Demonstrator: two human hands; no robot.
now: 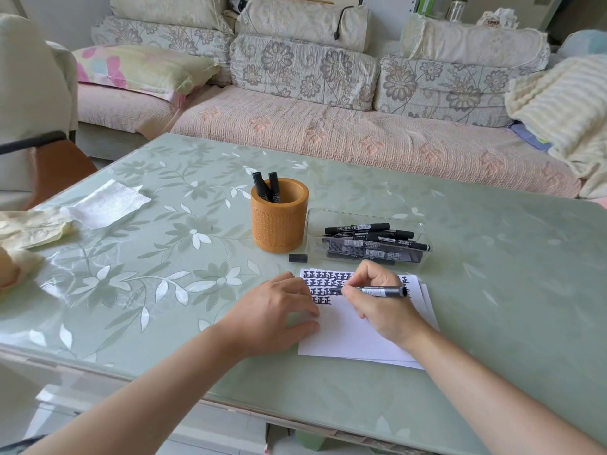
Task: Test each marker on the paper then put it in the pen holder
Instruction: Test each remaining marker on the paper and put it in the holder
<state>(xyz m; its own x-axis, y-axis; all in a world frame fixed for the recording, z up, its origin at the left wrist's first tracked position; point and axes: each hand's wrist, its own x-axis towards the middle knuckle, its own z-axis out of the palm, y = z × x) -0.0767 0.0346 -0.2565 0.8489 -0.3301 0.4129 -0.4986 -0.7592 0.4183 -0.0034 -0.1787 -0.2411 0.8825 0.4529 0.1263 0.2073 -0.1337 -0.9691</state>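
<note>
My right hand (377, 303) pinches a black marker (384, 291) between thumb and fingertips, with the tip down on the paper (348, 333) in the lower middle of the frame, beside the rows of dark characters along the sheet's top. My left hand (279, 310) lies spread and flat, fingers pressing the paper's left edge to the table (164, 257). The likeliest slip, I think, is smearing: the heel of my right hand rests on the sheet just below the fresh ink, so dragging it upward could blur the marks. If my left hand eases off, the stacked sheets could skid on the glossy table top. The loose cap (298, 257) lies between the paper and the pen holder (279, 221), right on the way my hand must travel, and a careless sweep could flick it off. The holder stands in the middle of the frame with 2 markers (266, 188) leaning inside, so there is room for more. The clear tray (361, 212) of untested markers (358, 228) sits just to its right, near enough to be knocked. Open room lies left of the holder, with only a tissue (108, 205) toward the upper left. The table's near edge runs below the paper, leaving a narrow strip for my forearms.
</note>
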